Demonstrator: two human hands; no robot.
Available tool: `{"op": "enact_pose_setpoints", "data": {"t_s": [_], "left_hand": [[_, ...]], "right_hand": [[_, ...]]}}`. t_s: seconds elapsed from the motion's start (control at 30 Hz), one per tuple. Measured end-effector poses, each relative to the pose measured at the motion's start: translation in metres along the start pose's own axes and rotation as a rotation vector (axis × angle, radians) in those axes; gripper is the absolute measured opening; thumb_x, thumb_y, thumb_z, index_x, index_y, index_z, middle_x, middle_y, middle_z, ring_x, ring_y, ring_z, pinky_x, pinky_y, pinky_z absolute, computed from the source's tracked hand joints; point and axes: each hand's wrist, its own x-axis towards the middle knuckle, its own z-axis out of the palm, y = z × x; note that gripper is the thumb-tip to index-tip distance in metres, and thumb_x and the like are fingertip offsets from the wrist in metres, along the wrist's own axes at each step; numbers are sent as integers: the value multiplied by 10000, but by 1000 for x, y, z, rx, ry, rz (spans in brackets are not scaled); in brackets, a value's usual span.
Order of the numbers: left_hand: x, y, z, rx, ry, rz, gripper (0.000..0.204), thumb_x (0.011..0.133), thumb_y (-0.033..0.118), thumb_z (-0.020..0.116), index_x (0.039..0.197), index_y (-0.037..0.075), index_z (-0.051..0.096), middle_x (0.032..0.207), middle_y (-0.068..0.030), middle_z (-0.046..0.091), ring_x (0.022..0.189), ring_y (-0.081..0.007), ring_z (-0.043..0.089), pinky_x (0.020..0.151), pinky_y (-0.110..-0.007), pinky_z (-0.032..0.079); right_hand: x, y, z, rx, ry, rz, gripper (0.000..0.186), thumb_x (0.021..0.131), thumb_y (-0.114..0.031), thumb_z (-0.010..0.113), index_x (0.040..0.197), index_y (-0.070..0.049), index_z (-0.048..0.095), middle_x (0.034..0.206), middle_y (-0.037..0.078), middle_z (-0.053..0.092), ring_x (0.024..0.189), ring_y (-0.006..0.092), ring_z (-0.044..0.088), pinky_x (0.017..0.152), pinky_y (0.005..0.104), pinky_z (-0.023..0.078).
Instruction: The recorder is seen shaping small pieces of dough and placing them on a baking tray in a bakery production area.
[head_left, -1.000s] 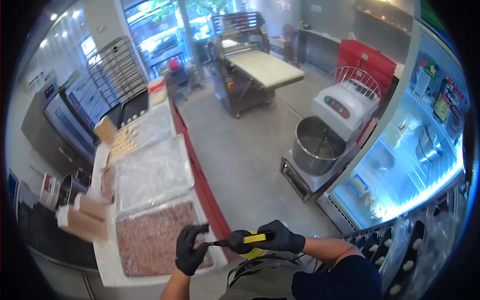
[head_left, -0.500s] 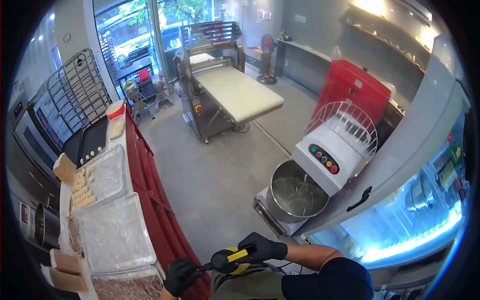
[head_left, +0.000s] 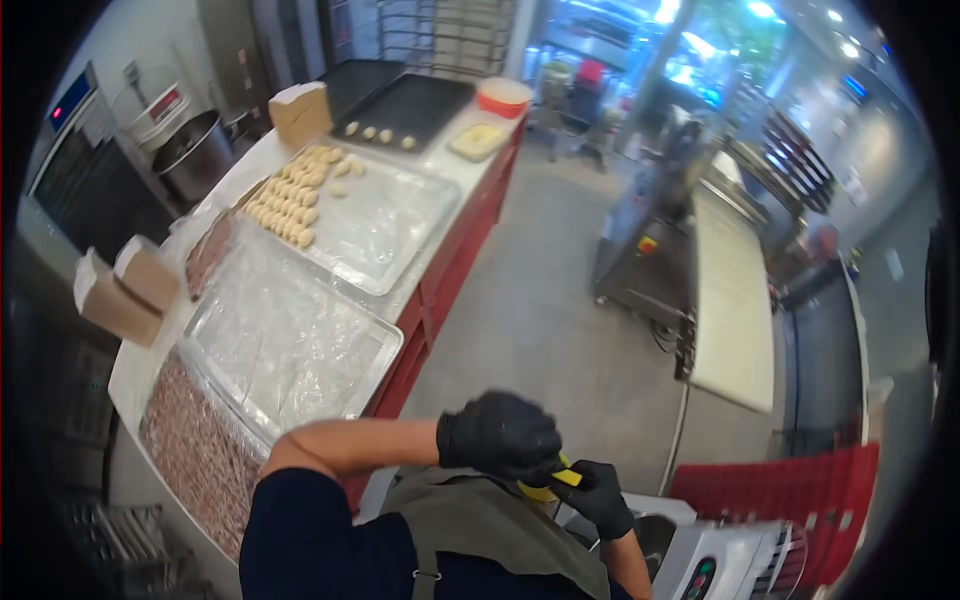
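In front of my apron, both black-gloved hands are close together at a small black-and-yellow object (head_left: 568, 477). My right hand (head_left: 598, 499) is closed around it, with a yellow part showing at the fingers. My left hand (head_left: 500, 436) is a fist just left of and above it. What lies inside that fist is hidden. Between and below the hands a further bit of yellow shows; the rest of the object is covered, so its kind cannot be made out.
At left, a red-sided counter (head_left: 452, 285) bears a tray of dough pieces (head_left: 290, 205), a plastic-covered tray (head_left: 290, 315), brown filling under film (head_left: 195, 440), black trays (head_left: 410, 110) and a red-rimmed bowl (head_left: 503, 95). A dough sheeter (head_left: 735, 290) stands right, a mixer (head_left: 725, 560) lower right.
My view has swung left, so the counter sits more central and the mixer has slid to the lower right edge. My left hand has moved from beside the black-and-yellow object to above it.
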Motion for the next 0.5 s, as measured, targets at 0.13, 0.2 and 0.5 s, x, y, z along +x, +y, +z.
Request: {"op": "enact_pose_setpoints", "data": {"t_s": [0.13, 0.2, 0.5], "left_hand": [[74, -82, -19, 106, 119, -37, 248, 850, 338, 652, 763, 130, 549, 728, -59, 551, 610, -260, 549, 541, -386, 432], [91, -129, 21, 68, 202, -111, 205, 837, 258, 679, 781, 108, 551, 766, -58, 546, 661, -269, 542, 607, -386, 449], [112, -272, 98, 109, 450, -650, 152, 868, 224, 645, 827, 94, 577, 772, -75, 567, 658, -293, 549, 613, -393, 459]], "right_hand": [[98, 42, -40, 89, 249, -65, 321, 731, -225, 849, 757, 47, 681, 585, 69, 602, 503, 169, 451, 514, 293, 405], [161, 49, -69, 78, 184, -96, 295, 731, -192, 836, 748, 54, 673, 586, 66, 600, 508, 158, 451, 518, 285, 404], [375, 52, -147, -103, -102, -217, 229, 720, -115, 816, 755, 65, 679, 570, 76, 592, 504, 152, 434, 512, 281, 401]]}}
